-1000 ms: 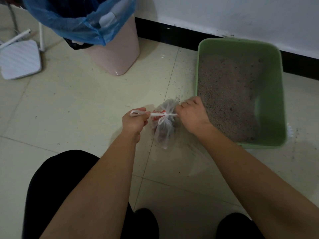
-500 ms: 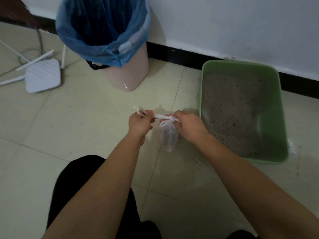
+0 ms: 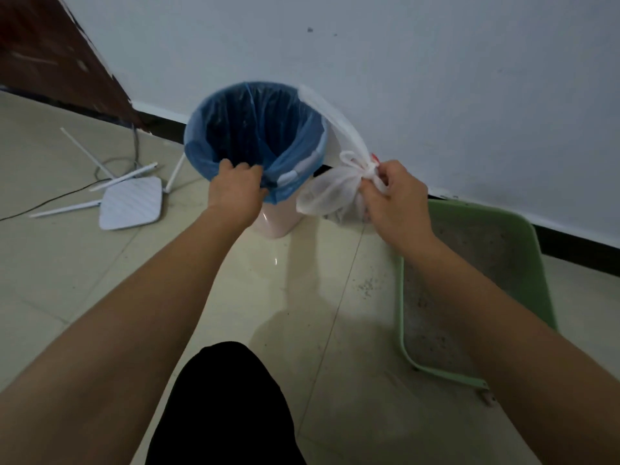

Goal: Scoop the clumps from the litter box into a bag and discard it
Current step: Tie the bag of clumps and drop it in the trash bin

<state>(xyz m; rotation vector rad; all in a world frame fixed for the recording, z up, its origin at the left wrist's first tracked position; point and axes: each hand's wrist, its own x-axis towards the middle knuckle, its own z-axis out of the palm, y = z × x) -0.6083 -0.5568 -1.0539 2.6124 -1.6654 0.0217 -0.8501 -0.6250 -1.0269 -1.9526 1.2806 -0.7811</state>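
My right hand [image 3: 392, 199] pinches the knot of a small tied white plastic bag [image 3: 327, 193], which hangs in the air just right of the bin. My left hand [image 3: 236, 189] grips the near rim of the blue liner [image 3: 255, 129] in a pale pink trash bin [image 3: 273, 221]. The green litter box [image 3: 540, 276] with grey litter sits on the floor at the right, partly hidden by my right forearm.
A white router [image 3: 132, 203] with antennas and a dark cable lies on the tiled floor left of the bin. Litter grains [image 3: 365, 286] are scattered by the box. A white wall with black baseboard stands behind. My dark-clothed knee [image 3: 228, 404] is at the bottom.
The tied bag has gone up from the floor to beside the bin. My left hand let go of the bag's handle and took hold of the bin liner's rim. The view tilted upward.
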